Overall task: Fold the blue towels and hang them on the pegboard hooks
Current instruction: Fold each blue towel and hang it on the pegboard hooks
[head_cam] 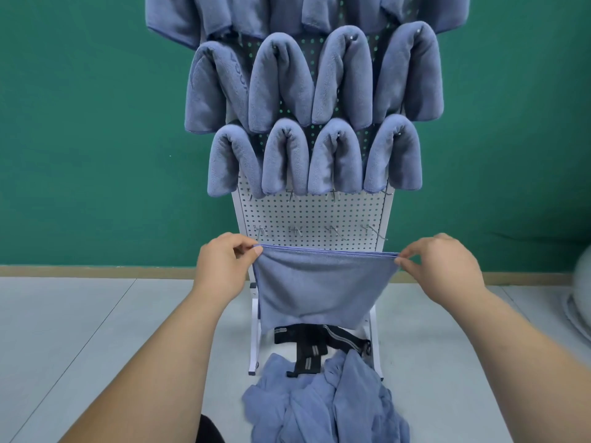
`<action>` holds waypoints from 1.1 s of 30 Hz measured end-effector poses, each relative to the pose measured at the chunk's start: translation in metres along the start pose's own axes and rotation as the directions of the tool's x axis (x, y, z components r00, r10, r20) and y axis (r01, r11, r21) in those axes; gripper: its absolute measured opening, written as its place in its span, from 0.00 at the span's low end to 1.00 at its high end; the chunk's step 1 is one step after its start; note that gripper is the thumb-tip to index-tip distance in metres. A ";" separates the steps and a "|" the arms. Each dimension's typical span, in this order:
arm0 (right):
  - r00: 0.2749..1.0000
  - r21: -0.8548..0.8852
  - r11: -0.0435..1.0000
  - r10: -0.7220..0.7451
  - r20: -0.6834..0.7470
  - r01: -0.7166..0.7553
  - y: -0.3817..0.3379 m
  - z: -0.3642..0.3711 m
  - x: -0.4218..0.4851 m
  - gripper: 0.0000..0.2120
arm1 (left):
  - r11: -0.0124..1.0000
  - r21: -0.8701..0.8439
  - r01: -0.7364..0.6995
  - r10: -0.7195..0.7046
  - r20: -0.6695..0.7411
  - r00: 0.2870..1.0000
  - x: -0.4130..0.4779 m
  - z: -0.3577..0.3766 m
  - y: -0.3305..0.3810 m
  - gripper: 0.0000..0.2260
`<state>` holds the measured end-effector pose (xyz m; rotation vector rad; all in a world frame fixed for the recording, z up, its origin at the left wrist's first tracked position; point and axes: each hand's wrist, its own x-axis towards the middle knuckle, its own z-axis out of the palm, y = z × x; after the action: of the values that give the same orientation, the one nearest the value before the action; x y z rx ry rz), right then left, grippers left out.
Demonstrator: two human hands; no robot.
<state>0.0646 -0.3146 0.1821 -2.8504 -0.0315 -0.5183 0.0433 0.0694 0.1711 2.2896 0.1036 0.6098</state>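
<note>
Blue towel (315,282) hangs taut — left hand (220,266), right hand (444,266) pinching top corners.

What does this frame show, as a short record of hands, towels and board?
towel: blue, top edge layered, hanging spread between both hands
left hand: pinches its upper left corner
right hand: pinches its upper right corner
pegboard: white, upright behind the towel
hung towels: two full rows of four; another row cut off at the top
hooks: lower rows bare
pile: loose blue towels heaped at the board's foot
strap: black, between pile and held towel
</note>
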 end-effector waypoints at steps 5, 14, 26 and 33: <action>0.985 0.109 0.993 -0.017 -0.172 0.036 -0.012 -0.011 0.000 0.07 | 0.997 0.041 0.067 -0.066 -0.019 0.998 0.000 0.002 -0.006 0.02; 0.997 0.281 0.958 -0.042 -0.060 0.057 -0.015 -0.004 0.000 0.05 | 0.996 0.029 0.088 -0.084 -0.113 0.990 -0.004 0.007 0.004 0.02; 0.960 0.862 0.498 0.276 -0.049 -0.099 -0.023 -0.025 -0.002 0.08 | 0.872 -0.455 0.181 -0.236 -0.065 0.970 -0.005 0.012 0.031 0.08; 0.879 0.910 0.201 0.397 0.264 -0.364 -0.026 -0.014 -0.002 0.12 | 0.641 -0.610 0.466 -0.498 0.131 0.857 -0.004 0.025 0.024 0.11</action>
<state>0.0559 -0.2930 0.1998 -1.5230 0.2884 -0.2565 0.0481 0.0351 0.1709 1.4931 0.4582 0.3370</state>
